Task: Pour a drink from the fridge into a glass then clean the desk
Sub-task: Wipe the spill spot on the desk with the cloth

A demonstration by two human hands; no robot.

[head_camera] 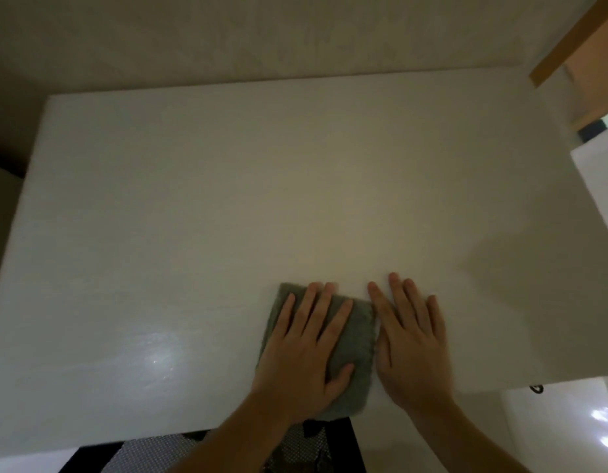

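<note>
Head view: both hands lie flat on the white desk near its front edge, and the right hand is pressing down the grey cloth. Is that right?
Not quite. In the head view it is the left hand that presses the grey cloth; the right hand lies flat on the bare white desk just beside the cloth. Both hands are flat near the front edge, as stated.

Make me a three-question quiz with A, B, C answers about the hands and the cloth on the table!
1. Where does the folded grey-green cloth lie?
A. near the white desk's front edge
B. far back corner
C. on the floor

2. How many hands press on the cloth?
A. none
B. one
C. two

3. How are the right hand's fingers?
A. in a fist
B. pinching the cloth
C. flat and spread

Answers: 1 A, the cloth sits by the near edge. 2 B, only the left hand covers it. 3 C, the palm lies flat on bare desk beside the cloth.
</note>
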